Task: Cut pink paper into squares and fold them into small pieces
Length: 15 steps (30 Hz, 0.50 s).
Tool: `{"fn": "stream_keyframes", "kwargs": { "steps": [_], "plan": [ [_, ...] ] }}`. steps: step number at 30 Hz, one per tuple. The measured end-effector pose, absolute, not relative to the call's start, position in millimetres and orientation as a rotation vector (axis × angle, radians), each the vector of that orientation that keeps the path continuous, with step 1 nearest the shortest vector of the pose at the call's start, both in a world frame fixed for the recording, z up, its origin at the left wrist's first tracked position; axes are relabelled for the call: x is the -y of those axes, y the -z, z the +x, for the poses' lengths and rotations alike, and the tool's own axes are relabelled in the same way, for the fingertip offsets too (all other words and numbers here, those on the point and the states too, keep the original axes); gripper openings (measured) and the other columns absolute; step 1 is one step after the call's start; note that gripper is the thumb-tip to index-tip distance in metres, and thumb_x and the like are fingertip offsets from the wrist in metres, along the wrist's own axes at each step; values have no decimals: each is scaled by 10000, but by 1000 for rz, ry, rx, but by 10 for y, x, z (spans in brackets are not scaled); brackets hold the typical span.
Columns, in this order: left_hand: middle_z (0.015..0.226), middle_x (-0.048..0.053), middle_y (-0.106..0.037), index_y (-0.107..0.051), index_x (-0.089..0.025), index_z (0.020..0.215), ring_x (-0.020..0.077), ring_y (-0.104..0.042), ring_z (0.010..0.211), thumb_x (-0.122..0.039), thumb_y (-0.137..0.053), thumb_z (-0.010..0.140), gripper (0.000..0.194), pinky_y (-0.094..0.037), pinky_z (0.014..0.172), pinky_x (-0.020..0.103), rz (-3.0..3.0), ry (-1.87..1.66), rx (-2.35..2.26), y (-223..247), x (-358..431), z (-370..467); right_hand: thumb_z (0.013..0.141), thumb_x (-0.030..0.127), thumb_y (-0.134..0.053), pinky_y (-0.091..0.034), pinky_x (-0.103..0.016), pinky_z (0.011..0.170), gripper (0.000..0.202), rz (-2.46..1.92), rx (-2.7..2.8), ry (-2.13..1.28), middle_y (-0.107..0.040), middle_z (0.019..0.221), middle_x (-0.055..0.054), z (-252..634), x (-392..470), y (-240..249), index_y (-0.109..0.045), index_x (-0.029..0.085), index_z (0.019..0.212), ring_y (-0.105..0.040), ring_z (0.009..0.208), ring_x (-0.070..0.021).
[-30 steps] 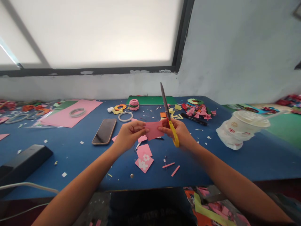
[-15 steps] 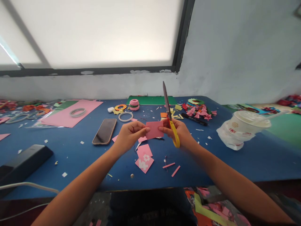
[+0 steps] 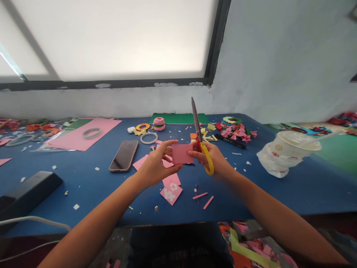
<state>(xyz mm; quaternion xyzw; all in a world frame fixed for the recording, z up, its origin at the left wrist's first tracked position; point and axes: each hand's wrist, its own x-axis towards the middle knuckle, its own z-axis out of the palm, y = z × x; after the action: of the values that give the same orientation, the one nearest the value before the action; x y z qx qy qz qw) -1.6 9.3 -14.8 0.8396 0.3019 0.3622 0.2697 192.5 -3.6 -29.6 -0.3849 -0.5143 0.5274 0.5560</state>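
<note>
My right hand [image 3: 210,156] pinches a pink paper piece [image 3: 182,154] by its right side, thumb in front. Scissors [image 3: 198,126] with yellow and red handles are also held in that hand, blades pointing up. My left hand [image 3: 156,162] is open at the paper's left side, thumb at the lower edge and index finger at the upper edge; whether they touch it I cannot tell. Below the hands lie several pink paper squares [image 3: 171,180], one with a white pattern. Two thin pink strips [image 3: 208,202] lie to their right.
A phone [image 3: 124,155] and a tape roll [image 3: 148,138] lie left of the hands. Farther left are pink sheets [image 3: 72,136] and a black device [image 3: 30,195]. Paper shapes [image 3: 232,131] and a black marker [image 3: 231,141] are behind right. A lidded cup [image 3: 288,150] stands right.
My left hand has let go of its pinch on the paper's left edge and spread its fingers around that side. The right hand keeps the paper and scissors, nearly still.
</note>
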Motion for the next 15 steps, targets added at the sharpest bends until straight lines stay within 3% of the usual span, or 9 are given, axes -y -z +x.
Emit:
{"fn": "stream_keyframes", "kwargs": {
  "steps": [6,12,15],
  "plan": [
    [1023,66,-607,-443,-210,1180,166,-586,839,-279,-685,676,563,-527,723,301,2362,-970,-892,139,-110,-34,505,339,-793,-263,-205,423,386,-920,1215,-1231,-537,676,36,1919,48,257,-572,172,775,-375,472,-40],
    [985,72,-620,-438,-181,1231,159,-600,829,-298,-703,674,627,-534,706,274,2092,-1014,-803,99,-81,-3,490,374,-794,-272,-214,426,413,-956,1199,-1193,-470,594,64,1919,55,236,-555,178,764,-358,460,-47],
    [879,51,-642,-528,-163,1139,145,-616,770,-291,-688,694,489,-541,656,252,1851,-1082,-749,78,-88,20,497,385,-790,-279,-215,430,408,-961,1211,-1165,-437,569,70,1923,55,238,-544,178,750,-355,461,-50]
  ]
}}
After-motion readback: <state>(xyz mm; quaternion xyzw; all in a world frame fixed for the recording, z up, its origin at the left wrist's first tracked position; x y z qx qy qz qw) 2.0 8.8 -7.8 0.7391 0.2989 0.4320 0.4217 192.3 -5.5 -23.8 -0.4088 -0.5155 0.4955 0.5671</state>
